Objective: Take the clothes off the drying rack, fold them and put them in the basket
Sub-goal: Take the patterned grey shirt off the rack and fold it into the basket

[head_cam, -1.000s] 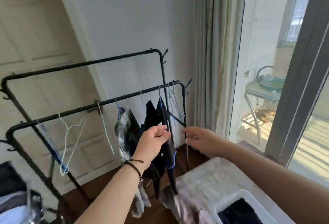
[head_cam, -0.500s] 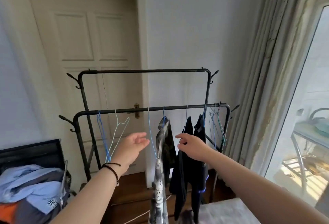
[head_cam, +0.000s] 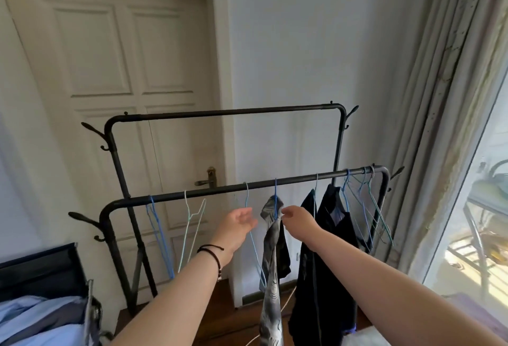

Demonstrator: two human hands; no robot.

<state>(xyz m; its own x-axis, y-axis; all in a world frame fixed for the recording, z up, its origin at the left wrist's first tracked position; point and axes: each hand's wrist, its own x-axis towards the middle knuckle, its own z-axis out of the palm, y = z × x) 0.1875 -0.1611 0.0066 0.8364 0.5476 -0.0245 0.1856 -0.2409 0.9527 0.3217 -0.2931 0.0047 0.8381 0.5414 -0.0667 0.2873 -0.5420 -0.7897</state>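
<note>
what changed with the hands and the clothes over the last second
The left hand let go of the dark clothes it gripped a second ago and now hangs open beside the grey patterned garment. The right hand moved left from the rack's end to that garment's top by its blue hanger. All clothes still hang on the front rail.

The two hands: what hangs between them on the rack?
In the head view, the grey patterned garment on its blue hanger hangs between the left hand and right hand.
</note>
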